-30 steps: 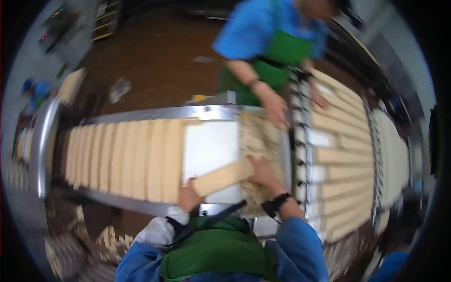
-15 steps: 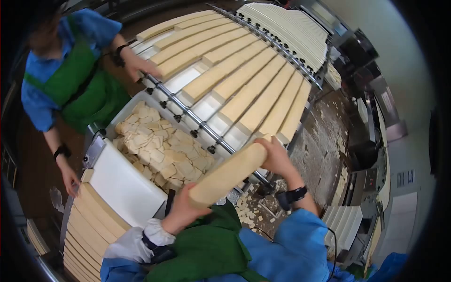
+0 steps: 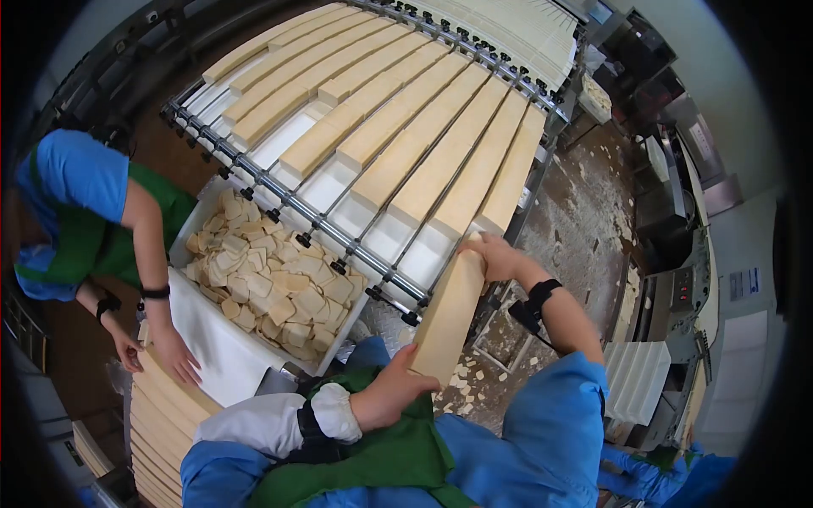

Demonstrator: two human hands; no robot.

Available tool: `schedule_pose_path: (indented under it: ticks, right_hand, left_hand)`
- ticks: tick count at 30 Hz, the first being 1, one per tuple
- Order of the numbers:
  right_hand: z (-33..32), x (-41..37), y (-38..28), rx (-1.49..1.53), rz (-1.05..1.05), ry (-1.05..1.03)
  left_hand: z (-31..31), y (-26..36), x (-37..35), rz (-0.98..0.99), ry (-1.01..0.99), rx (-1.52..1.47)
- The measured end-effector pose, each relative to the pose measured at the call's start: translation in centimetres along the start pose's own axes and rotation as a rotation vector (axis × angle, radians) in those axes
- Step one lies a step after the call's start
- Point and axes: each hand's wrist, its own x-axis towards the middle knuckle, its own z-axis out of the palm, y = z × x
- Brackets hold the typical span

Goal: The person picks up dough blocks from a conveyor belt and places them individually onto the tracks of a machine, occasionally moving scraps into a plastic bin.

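A long pale block (image 3: 449, 317) is held between my two hands at the front edge of the slanted rack. My left hand (image 3: 394, 389) grips its lower end, with the fingers wrapped round it. At its upper end, my right hand (image 3: 491, 256) is closed on the block, close to the last rows. Long pale blocks (image 3: 423, 144) lie in lanes on the rack, divided by thin rods. Below the rack's metal bar (image 3: 313, 216) stands a white bin (image 3: 326, 366) full of flat pale pieces (image 3: 262, 279).
A co-worker (image 3: 85, 203) at the left has both hands by another row of blocks (image 3: 169, 423) at lower left. Small scraps lie on the floor (image 3: 584, 203) to the right. White ridged trays (image 3: 627, 381) and machinery (image 3: 677, 296) stand at the right.
The block in my hands has swung steeper and moved right, its upper end now near the rack's last lane. The co-worker's hand has left the rack bar and moved down to the lower-left blocks.
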Motion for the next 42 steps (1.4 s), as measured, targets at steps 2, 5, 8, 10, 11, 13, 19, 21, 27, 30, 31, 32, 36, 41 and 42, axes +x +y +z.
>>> schedule_pose_path:
  ticks: [2,5,8,10,11,13,19,21,27,30,31,32,36,41,42]
  right_hand:
    - [-0.1,-1.1,-0.9,-0.320,-0.047,0.325]
    - [0.7,-3.3,-4.3,-0.355,0.027,0.582]
    - [2.1,-6.6,-8.7,-0.062,0.160,0.567]
    - [3.1,-7.8,-10.9,0.061,0.187,0.574]
    - [3.7,-8.1,-11.8,0.069,0.174,0.609]
    - [4.8,-8.3,-12.6,0.141,0.197,0.613]
    - [5.6,-8.3,-12.6,0.305,0.247,0.574]
    - [5.7,-8.4,-12.4,0.331,0.256,0.529]
    - [4.5,-8.1,-13.9,0.471,0.101,0.383]
    - [4.0,-7.8,-13.5,0.430,0.041,0.363]
    - [4.0,-7.7,-13.3,0.449,0.025,0.369]
    - [4.0,-7.6,-13.3,0.465,0.037,0.348]
    - [4.0,-7.3,-12.8,0.432,0.068,0.244]
    - [3.5,-6.9,-12.7,0.473,0.062,0.218]
    - [3.5,-6.8,-12.1,0.570,0.027,0.241]
  left_hand:
    - [-0.7,-0.1,1.8,0.090,-0.073,0.047]
    - [-0.3,1.0,3.4,0.186,-0.045,-0.003]
    - [-0.4,0.9,3.9,0.159,0.082,0.042]
    - [-0.7,0.9,4.1,0.137,0.119,0.070]
    - [-0.8,0.9,4.2,0.124,0.137,0.086]
    - [-0.8,0.6,4.4,0.118,0.162,0.054]
    - [-2.8,-1.4,5.6,0.155,0.206,0.129]
    - [-3.1,-1.7,5.4,0.187,0.187,0.122]
    - [-2.9,-1.7,5.7,0.253,0.105,0.123]
    - [-2.9,-1.2,5.9,0.255,0.107,0.172]
    - [-3.1,-1.4,6.3,0.267,0.115,0.173]
    - [-3.3,-1.6,6.7,0.279,0.122,0.173]
    - [-3.4,-1.6,7.0,0.309,0.106,0.245]
    - [-2.9,0.4,5.5,0.236,0.057,0.452]
    - [-2.8,0.9,5.1,0.240,0.009,0.402]
